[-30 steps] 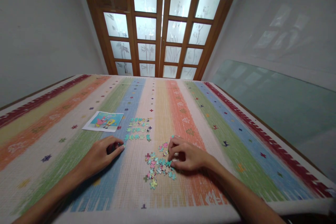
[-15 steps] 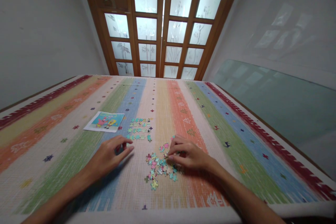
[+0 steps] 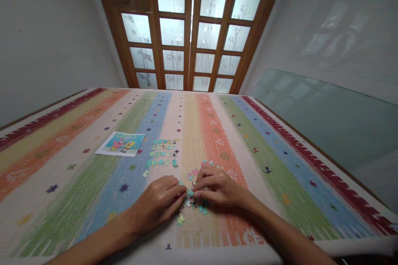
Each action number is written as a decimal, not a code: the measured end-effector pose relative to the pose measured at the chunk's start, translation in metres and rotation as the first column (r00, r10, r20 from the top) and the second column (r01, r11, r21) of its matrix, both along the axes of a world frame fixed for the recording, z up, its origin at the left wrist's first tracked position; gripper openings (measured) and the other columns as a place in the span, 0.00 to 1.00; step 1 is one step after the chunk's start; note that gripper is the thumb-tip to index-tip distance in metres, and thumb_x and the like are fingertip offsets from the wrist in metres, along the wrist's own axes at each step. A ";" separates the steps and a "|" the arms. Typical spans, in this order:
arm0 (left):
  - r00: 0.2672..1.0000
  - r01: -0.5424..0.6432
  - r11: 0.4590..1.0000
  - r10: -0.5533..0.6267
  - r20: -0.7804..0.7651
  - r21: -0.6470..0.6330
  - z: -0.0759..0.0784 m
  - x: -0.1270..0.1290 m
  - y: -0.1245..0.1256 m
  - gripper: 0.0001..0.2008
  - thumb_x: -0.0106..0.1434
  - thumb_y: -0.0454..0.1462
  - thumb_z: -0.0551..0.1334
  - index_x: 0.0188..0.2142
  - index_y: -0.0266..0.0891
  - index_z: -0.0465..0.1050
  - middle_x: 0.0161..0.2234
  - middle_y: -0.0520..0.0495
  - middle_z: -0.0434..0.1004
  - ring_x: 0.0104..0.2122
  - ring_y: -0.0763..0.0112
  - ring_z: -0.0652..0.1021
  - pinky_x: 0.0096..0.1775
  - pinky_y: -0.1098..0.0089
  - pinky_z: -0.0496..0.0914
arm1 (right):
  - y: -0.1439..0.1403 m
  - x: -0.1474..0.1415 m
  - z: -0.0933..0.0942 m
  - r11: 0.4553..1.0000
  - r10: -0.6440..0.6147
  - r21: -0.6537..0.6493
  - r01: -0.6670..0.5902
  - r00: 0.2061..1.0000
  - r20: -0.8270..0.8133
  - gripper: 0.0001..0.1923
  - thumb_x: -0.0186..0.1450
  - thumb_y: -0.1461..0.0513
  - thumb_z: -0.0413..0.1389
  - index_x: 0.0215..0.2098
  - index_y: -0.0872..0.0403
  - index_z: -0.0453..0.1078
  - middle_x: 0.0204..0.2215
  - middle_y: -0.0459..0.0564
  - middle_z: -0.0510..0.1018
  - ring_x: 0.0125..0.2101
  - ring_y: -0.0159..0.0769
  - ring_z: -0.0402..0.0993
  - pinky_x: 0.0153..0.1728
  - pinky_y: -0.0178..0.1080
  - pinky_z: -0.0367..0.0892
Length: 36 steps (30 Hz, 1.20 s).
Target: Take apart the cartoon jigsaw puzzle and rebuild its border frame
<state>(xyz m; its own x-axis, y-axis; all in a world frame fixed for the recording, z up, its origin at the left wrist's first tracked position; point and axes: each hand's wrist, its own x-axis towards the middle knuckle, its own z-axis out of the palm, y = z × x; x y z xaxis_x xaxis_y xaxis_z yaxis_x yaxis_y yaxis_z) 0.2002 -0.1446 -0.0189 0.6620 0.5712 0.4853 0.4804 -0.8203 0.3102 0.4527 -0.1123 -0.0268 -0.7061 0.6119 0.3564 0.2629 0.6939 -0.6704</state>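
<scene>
A loose pile of small jigsaw puzzle pieces (image 3: 203, 208) in teal, pink and yellow lies on the striped cloth. Over it my left hand (image 3: 163, 198) and my right hand (image 3: 216, 184) meet, fingertips pinched. Between the two sets of fingertips shows a teal puzzle piece (image 3: 190, 193), and both hands seem to touch it. My hands cover part of the pile. Farther off, several rows of laid-out puzzle pieces (image 3: 161, 162) sit left of the pile. One pale piece (image 3: 146, 173) lies at the near left end of these rows.
A picture card (image 3: 108, 152) with cartoon figures lies left of the rows. The striped tablecloth (image 3: 261, 211) spreads over the whole table. Beyond the table's far edge stand wooden doors (image 3: 189, 49) with frosted panes, and a greenish glass panel (image 3: 326, 112) leans at the right wall.
My left hand has moved right and nearer to me, from beside the rows to the pile, meeting my right hand. The pale piece at the rows' near left end now shows.
</scene>
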 end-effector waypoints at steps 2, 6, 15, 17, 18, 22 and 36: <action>0.999 -0.044 0.999 0.044 -0.010 0.029 -0.001 -0.018 0.005 0.15 0.76 0.36 0.52 0.41 0.38 0.78 0.28 0.47 0.73 0.28 0.70 0.72 0.30 0.69 0.67 | 0.001 0.001 0.003 1.000 -0.020 -0.004 0.020 0.998 -0.061 0.10 0.71 0.58 0.61 0.34 0.53 0.80 0.31 0.49 0.78 0.35 0.36 0.71 0.39 0.42 0.66; 0.990 -0.138 0.987 0.140 -0.029 0.083 -0.007 -0.061 0.017 0.15 0.77 0.38 0.53 0.44 0.40 0.79 0.28 0.49 0.72 0.27 0.72 0.72 0.29 0.72 0.67 | 0.006 0.005 0.005 0.998 -0.065 -0.016 0.064 0.997 -0.051 0.12 0.71 0.58 0.58 0.32 0.52 0.78 0.30 0.50 0.77 0.35 0.36 0.71 0.39 0.42 0.67; 0.980 -0.162 0.983 0.171 -0.097 0.090 -0.021 -0.104 0.026 0.16 0.75 0.37 0.52 0.51 0.46 0.78 0.30 0.49 0.73 0.28 0.71 0.73 0.33 0.72 0.70 | 0.008 0.005 0.001 0.995 -0.096 0.008 0.096 0.995 0.015 0.12 0.71 0.58 0.58 0.31 0.51 0.77 0.30 0.50 0.78 0.35 0.37 0.72 0.38 0.43 0.67; 0.970 -0.226 0.973 0.229 -0.077 0.049 -0.023 -0.102 0.025 0.15 0.74 0.39 0.54 0.51 0.44 0.79 0.33 0.47 0.75 0.31 0.69 0.76 0.37 0.69 0.73 | 0.009 0.006 0.002 0.995 -0.100 -0.007 0.100 0.994 0.034 0.11 0.71 0.58 0.58 0.31 0.51 0.76 0.30 0.50 0.78 0.36 0.37 0.72 0.38 0.43 0.67; 0.962 -0.262 0.964 0.264 -0.068 0.032 -0.023 -0.100 0.024 0.15 0.74 0.41 0.55 0.49 0.43 0.79 0.34 0.47 0.76 0.33 0.68 0.77 0.38 0.68 0.73 | 0.009 0.006 0.002 0.995 -0.103 -0.013 0.103 0.994 0.046 0.11 0.71 0.58 0.58 0.31 0.51 0.76 0.31 0.50 0.78 0.36 0.37 0.72 0.39 0.43 0.67; 0.935 -0.352 0.936 0.351 -0.055 -0.012 -0.024 -0.097 0.025 0.18 0.72 0.50 0.58 0.44 0.41 0.80 0.35 0.47 0.76 0.35 0.66 0.79 0.41 0.66 0.74 | 0.011 0.008 0.003 0.993 -0.120 -0.011 0.121 0.991 0.058 0.10 0.70 0.59 0.59 0.31 0.50 0.76 0.31 0.49 0.78 0.36 0.37 0.72 0.41 0.44 0.67; 0.958 -0.287 0.958 0.286 -0.028 -0.025 -0.026 -0.091 0.027 0.16 0.73 0.44 0.56 0.49 0.43 0.81 0.33 0.48 0.75 0.32 0.68 0.77 0.38 0.69 0.74 | 0.017 0.015 0.003 0.991 -0.133 0.010 0.133 0.989 0.065 0.09 0.68 0.59 0.59 0.31 0.51 0.76 0.30 0.49 0.76 0.35 0.37 0.71 0.40 0.44 0.67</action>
<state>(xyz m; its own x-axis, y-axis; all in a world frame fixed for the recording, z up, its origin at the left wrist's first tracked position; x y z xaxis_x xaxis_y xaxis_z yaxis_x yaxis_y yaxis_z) 0.1087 -0.1176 -0.0447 0.4798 0.7520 0.4519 0.7017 -0.6381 0.3169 0.4677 -0.0954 -0.0239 -0.6403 0.7002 0.3158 0.3963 0.6533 -0.6451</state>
